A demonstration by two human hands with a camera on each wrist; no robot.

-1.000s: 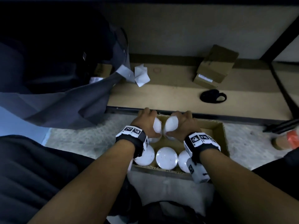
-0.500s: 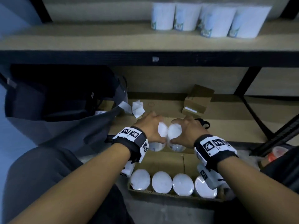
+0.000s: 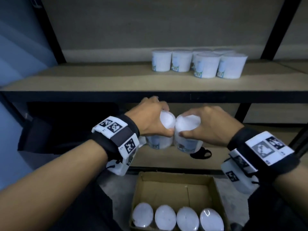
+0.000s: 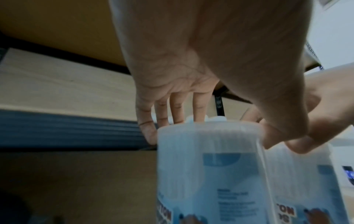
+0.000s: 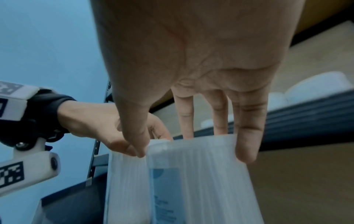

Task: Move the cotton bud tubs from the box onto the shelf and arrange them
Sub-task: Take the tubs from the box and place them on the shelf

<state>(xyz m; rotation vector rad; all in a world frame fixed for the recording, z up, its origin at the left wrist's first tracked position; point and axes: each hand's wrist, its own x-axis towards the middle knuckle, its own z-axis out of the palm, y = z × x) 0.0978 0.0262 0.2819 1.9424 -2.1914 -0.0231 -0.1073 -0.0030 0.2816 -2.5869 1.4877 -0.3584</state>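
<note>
While both tubs touch below the shelf (image 3: 116, 80), each hand grips one from above.
Left hand (image 3: 150, 117) clasps the left tub (image 3: 158, 142); right hand (image 3: 210, 124) clasps the right tub (image 3: 188, 144).

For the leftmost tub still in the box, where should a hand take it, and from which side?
Probably from above, round the lid rim of the leftmost tub: it stands upright, the box wall and a neighbouring tub cover its sides.
</note>
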